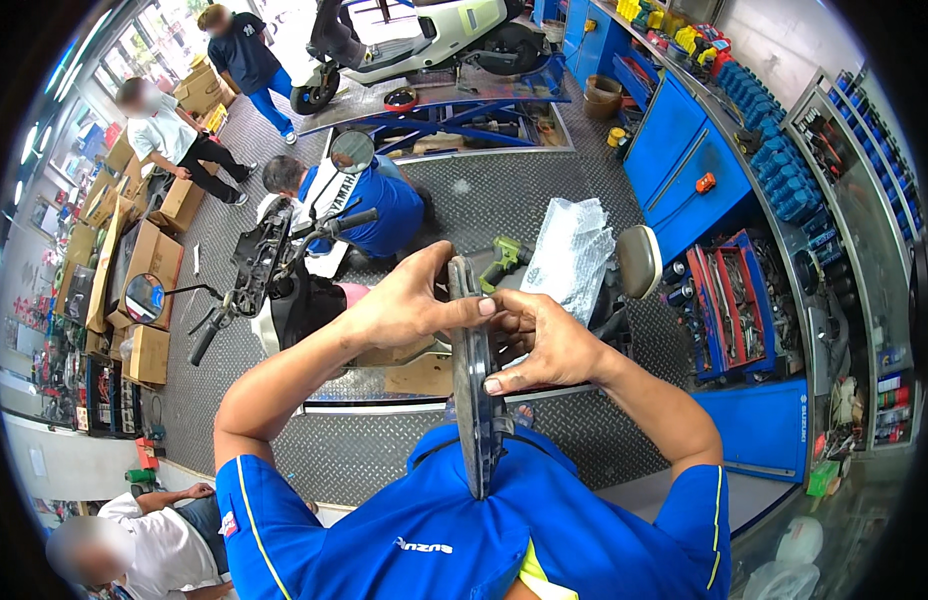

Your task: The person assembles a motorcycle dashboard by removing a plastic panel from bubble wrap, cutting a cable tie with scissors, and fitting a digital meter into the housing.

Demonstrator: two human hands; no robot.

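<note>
In front of my chest I hold a long, flat dark part (pixel 474 400) upright and seen nearly edge-on; its grey, dusty-looking rim and glossy black side show, but its exact kind I cannot make out. My left hand (pixel 419 305) grips its upper end, with the thumb across the edge. On the other side, my right hand (pixel 546 345) holds it with the thumb lower down and the fingers partly hidden behind it. Just beyond my hands lies a green cordless drill (pixel 505 260), beside a sheet of bubble wrap (pixel 566 262).
A partly stripped scooter (pixel 274 262) stands ahead on the left, near a crouching person in blue (pixel 389 215). Farther off, a pale green scooter (pixel 424 45) sits on a lift (pixel 464 110). Blue cabinets (pixel 684 150) and a tool tray (pixel 734 305) line the right; cardboard boxes (pixel 156 262), the left.
</note>
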